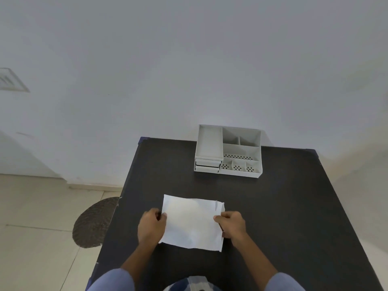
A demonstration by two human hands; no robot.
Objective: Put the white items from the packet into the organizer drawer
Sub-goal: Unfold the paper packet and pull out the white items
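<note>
A flat white packet (192, 222) lies on the dark table (283, 206) near its front edge. My left hand (151, 226) pinches the packet's left edge. My right hand (232, 224) pinches its right edge. A white desk organizer (228, 151) stands at the back of the table against the wall. Its small drawers (207, 164) sit at its lower left, under a tray section, and look pushed in. What the packet holds is hidden.
The organizer's right part has several open compartments, some with perforated floors. Bare table lies between the packet and the organizer. The table's left edge drops to a tiled floor with a round dark mat (95, 222).
</note>
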